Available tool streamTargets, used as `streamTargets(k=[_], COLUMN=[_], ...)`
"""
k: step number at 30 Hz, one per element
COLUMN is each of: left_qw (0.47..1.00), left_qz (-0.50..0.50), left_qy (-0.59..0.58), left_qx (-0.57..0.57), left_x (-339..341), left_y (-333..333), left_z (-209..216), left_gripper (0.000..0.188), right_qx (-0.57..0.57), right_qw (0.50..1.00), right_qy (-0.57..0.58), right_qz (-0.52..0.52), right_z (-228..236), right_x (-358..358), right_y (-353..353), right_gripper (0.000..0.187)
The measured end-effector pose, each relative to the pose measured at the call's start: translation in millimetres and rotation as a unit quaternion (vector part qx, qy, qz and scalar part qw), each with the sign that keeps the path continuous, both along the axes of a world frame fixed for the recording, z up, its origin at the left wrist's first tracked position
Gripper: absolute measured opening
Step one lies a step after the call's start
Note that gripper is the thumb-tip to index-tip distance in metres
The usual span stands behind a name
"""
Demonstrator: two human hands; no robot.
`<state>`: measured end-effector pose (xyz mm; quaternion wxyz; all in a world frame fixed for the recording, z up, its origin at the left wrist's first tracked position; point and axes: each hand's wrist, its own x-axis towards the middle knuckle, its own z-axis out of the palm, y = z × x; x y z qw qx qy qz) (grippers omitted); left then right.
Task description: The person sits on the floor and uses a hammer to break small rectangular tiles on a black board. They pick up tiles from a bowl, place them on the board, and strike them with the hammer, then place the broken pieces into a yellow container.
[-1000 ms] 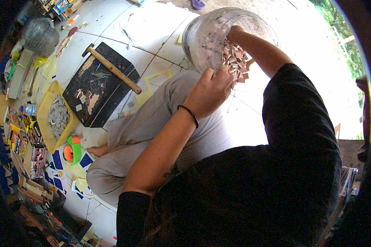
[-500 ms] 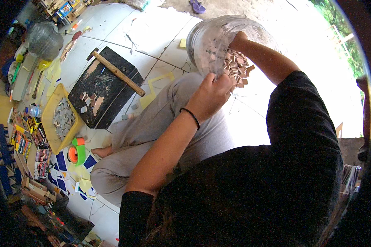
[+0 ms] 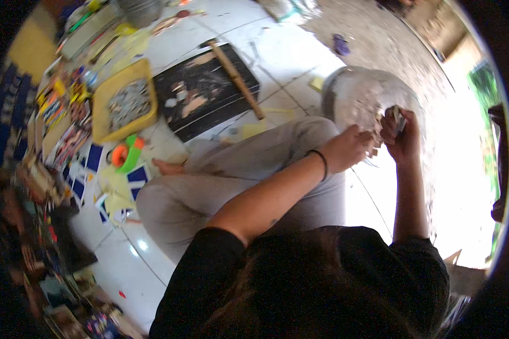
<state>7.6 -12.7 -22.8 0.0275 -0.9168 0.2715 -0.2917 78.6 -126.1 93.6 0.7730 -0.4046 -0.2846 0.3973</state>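
Observation:
A rounded, see-through plastic bag [image 3: 340,93] lies past my right knee, its mouth toward me, with small brown square pieces [image 3: 373,151] showing at the opening. My left hand [image 3: 350,148] is closed at that mouth, fingers pinched on its edge. Just to the right, my right hand [image 3: 404,135] is raised outside the bag, fingers curled around a few small flat pieces [image 3: 400,122], grey and brownish. Motion blurs the fingertips, so how many pieces it holds cannot be made out.
Left of the bag, a wooden-handled hammer [image 3: 234,76] lies across a black board [image 3: 209,121] with loose pieces and scraps. A yellow tray [image 3: 98,121] holds many grey squares. Beside it are a green tape dispenser [image 3: 132,156], paper cut-offs [image 3: 94,158] and boxes. A purple sandal [image 3: 340,45] lies farther off.
My right hand has come out of the bag and now holds small pieces in front of its mouth. My left hand stays at the bag's edge. The view has shifted.

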Motion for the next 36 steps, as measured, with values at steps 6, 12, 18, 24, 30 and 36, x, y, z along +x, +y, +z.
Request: streamTargets(k=[6,12,18,24,30,36], left_qw=[0.976,0.853,0.849,0.849,0.852,0.855], left_qz=[-0.047,-0.153,-0.137,-0.142,-0.146,-0.155], left_qy=[-0.059,0.120,0.151,0.127,0.109,0.083], left_qx=[-0.205,-0.484,-0.487,-0.493,-0.491,-0.488], left_x=[12,3,-3,-3,1,8], left_y=[-4,0,4,13,17,10], left_z=[-13,-5,0,-13,-16,-16], left_gripper=[0.029,0.034,0.035,0.033,0.031,0.029], right_qx=[-0.007,-0.156,-0.380,-0.466,-0.464,-0.469], right_qw=[0.995,0.976,0.908,0.857,0.847,0.819], right_qy=[0.095,-0.019,-0.120,-0.175,-0.229,-0.302], right_qz=[0.004,0.148,0.130,0.135,0.123,0.136], right_z=[33,21,-61,-122,-119,-85], right_x=[-66,-86,-66,-56,-69,-85], right_y=[96,242,368,427,438,427], right_gripper=[0.026,0.018,0.013,0.014,0.043,0.063])
